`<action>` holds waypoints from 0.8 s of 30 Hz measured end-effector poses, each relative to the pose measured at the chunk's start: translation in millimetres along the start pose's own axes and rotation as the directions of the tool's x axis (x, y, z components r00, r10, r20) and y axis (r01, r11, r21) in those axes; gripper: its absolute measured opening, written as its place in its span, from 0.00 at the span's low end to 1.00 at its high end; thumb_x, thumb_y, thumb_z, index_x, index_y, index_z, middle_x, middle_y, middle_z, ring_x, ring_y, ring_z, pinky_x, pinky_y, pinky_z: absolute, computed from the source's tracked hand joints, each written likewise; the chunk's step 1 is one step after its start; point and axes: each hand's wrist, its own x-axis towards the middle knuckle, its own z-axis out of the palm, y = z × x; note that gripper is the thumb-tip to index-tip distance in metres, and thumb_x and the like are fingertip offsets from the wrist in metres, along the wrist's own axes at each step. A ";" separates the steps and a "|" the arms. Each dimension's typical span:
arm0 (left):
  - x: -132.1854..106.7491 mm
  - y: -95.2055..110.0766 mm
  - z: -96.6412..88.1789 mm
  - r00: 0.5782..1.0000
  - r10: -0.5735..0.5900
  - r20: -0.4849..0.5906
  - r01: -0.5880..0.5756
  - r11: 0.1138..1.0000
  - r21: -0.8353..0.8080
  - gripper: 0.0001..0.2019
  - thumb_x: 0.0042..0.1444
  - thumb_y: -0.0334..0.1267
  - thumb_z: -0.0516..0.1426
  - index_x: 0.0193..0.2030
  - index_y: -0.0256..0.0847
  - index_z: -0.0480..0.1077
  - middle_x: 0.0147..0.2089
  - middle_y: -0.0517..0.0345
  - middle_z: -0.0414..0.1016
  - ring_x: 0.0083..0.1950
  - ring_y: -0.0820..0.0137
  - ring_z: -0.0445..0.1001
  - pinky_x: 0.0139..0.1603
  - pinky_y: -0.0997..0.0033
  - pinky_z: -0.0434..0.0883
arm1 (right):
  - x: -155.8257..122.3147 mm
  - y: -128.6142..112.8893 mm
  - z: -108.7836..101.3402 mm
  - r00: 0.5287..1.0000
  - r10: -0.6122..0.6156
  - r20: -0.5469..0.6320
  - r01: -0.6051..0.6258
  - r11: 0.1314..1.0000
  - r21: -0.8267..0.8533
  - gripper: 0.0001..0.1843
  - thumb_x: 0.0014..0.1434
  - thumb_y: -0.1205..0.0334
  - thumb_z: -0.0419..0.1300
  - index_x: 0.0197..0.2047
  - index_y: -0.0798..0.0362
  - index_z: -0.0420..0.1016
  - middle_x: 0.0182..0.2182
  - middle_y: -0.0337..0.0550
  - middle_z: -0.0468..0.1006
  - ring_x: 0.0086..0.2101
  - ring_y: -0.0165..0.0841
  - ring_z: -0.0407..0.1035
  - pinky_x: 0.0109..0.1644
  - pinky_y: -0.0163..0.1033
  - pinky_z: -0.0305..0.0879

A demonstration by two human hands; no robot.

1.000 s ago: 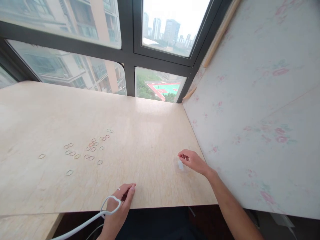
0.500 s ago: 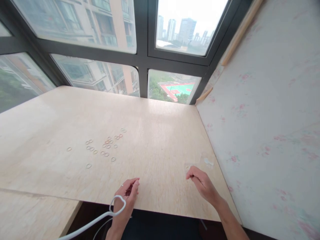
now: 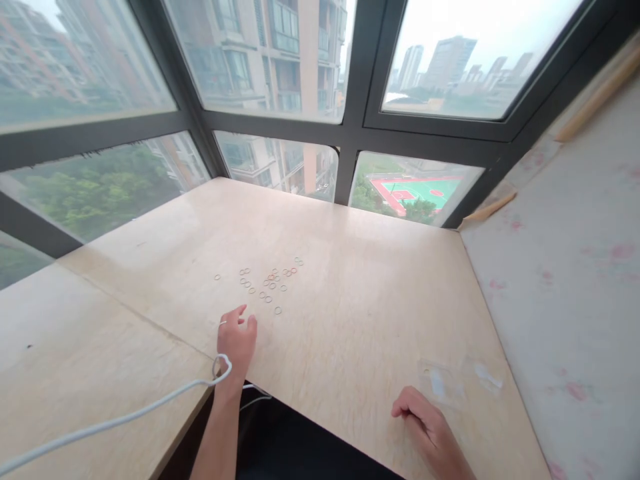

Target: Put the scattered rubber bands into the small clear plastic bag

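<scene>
Several small rubber bands, tan and reddish, lie scattered on the pale wooden tabletop. My left hand lies flat on the table just short of them, fingers stretched toward the nearest bands, holding nothing. A white cable loops round its wrist and trails off to the left. My right hand rests at the table's front edge with its fingers curled under and nothing visible in them. A small clear plastic bag lies flat just beyond it.
A second, lower board joins the table on the left. A floral-papered wall borders the right side. Dark-framed windows close the far edge. A second clear scrap lies near the wall.
My left hand has slid forward toward the rubber bands. My right hand let go of the plastic bag and drew back to the front edge. The view has swung left.
</scene>
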 end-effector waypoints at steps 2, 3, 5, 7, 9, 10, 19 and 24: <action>18.8 -5.8 -2.5 0.999 0.036 0.025 -0.038 0.997 0.068 0.17 0.55 0.38 0.51 0.49 0.34 0.71 0.46 0.43 0.73 0.41 0.60 0.74 0.50 0.58 0.69 | 4.2 2.7 -0.4 1.000 -0.018 -0.016 0.018 1.000 0.010 0.13 0.60 0.70 0.45 0.29 0.49 0.68 0.24 0.38 0.69 0.26 0.33 0.66 0.29 0.36 0.61; 27.4 -7.5 -2.9 0.997 0.059 0.050 -0.063 0.993 0.095 0.17 0.55 0.37 0.51 0.49 0.34 0.72 0.46 0.43 0.73 0.42 0.60 0.74 0.51 0.58 0.68 | 6.5 3.6 -0.5 1.000 -0.019 -0.025 0.019 1.000 0.013 0.13 0.60 0.70 0.46 0.29 0.49 0.67 0.24 0.38 0.69 0.25 0.33 0.66 0.29 0.36 0.62; 42.6 -9.2 -1.9 0.989 0.097 0.110 -0.112 0.984 0.141 0.16 0.56 0.36 0.51 0.48 0.35 0.73 0.46 0.43 0.74 0.43 0.59 0.73 0.52 0.59 0.67 | 10.7 5.6 -0.8 0.999 -0.013 -0.030 0.014 1.000 0.014 0.13 0.60 0.69 0.46 0.28 0.49 0.67 0.24 0.38 0.69 0.25 0.33 0.66 0.29 0.36 0.62; 54.9 -10.0 0.4 0.978 0.125 0.165 -0.154 0.973 0.174 0.15 0.57 0.36 0.51 0.47 0.35 0.74 0.46 0.43 0.75 0.44 0.59 0.73 0.52 0.60 0.67 | 14.3 8.3 -1.2 1.000 -0.009 -0.028 0.010 1.000 0.013 0.13 0.60 0.68 0.46 0.28 0.49 0.67 0.24 0.38 0.69 0.25 0.33 0.66 0.29 0.36 0.62; 64.3 -10.4 2.7 0.966 0.146 0.213 -0.187 0.964 0.191 0.15 0.58 0.36 0.51 0.47 0.35 0.75 0.46 0.44 0.75 0.45 0.59 0.73 0.52 0.62 0.66 | 17.0 11.3 -1.7 1.000 -0.007 -0.021 0.008 1.000 0.018 0.12 0.60 0.68 0.47 0.28 0.49 0.67 0.24 0.38 0.69 0.25 0.33 0.66 0.29 0.36 0.62; 67.9 -10.4 3.6 0.961 0.148 0.235 -0.195 0.962 0.194 0.15 0.59 0.37 0.51 0.46 0.36 0.75 0.46 0.45 0.75 0.46 0.59 0.73 0.51 0.62 0.66 | 18.0 12.7 -1.8 1.000 -0.005 -0.019 0.005 1.000 0.021 0.12 0.59 0.68 0.47 0.28 0.48 0.67 0.24 0.38 0.69 0.25 0.33 0.66 0.29 0.36 0.62; 82.1 -8.7 10.5 0.928 0.162 0.335 -0.242 0.947 0.213 0.10 0.59 0.33 0.51 0.33 0.40 0.74 0.39 0.49 0.74 0.43 0.60 0.71 0.40 0.66 0.66 | 15.7 9.1 -0.2 0.997 -0.045 -0.058 0.046 0.999 0.017 0.11 0.60 0.67 0.49 0.28 0.48 0.68 0.23 0.39 0.70 0.25 0.35 0.67 0.27 0.38 0.64; 86.6 -14.3 19.9 0.902 0.256 0.348 -0.350 0.905 0.242 0.10 0.59 0.30 0.47 0.32 0.40 0.68 0.38 0.46 0.72 0.45 0.56 0.68 0.41 0.63 0.64 | 19.1 1.1 1.0 0.992 -0.094 -0.086 0.094 0.996 -0.005 0.12 0.59 0.68 0.49 0.27 0.48 0.69 0.22 0.40 0.70 0.24 0.35 0.67 0.27 0.39 0.64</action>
